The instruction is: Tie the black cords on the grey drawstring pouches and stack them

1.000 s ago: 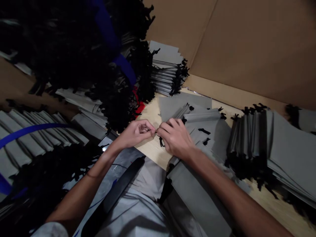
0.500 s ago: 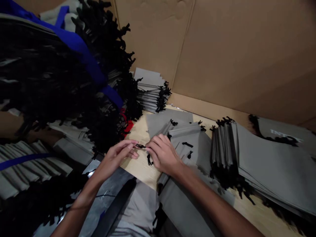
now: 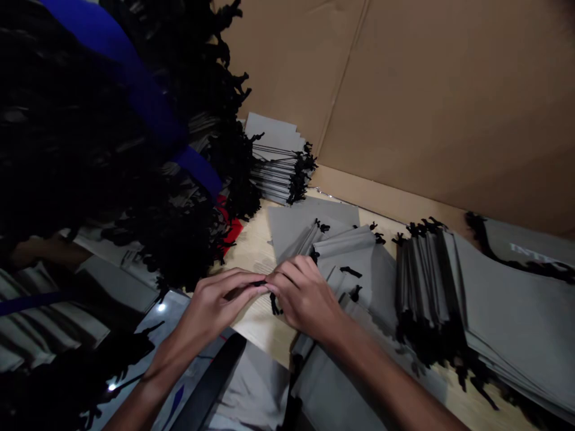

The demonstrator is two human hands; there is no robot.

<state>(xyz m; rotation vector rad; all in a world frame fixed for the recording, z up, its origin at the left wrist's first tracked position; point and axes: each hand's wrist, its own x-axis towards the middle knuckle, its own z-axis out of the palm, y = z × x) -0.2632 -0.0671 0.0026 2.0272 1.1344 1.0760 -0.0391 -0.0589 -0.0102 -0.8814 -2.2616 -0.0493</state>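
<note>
The left hand (image 3: 215, 305) and right hand (image 3: 305, 293) are curled nearly shut, their fingertips meeting on a black drawstring cord (image 3: 259, 283), though the pinch is hard to make out in this dim view. The right hand rests against loose gray pouches (image 3: 345, 251) on a pale wood tabletop (image 3: 254, 239). A stack of gray pouches (image 3: 426, 287) hems the right side, a black-corded heap (image 3: 67, 137) crowds the left, and a cardboard wall (image 3: 426, 102) closes the far edge.

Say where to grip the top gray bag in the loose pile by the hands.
Probably pinch the top gray bag at its free right end, from above, with the right hand: it lies flat on the loose pile, and that end sits clear of both hands.
</note>
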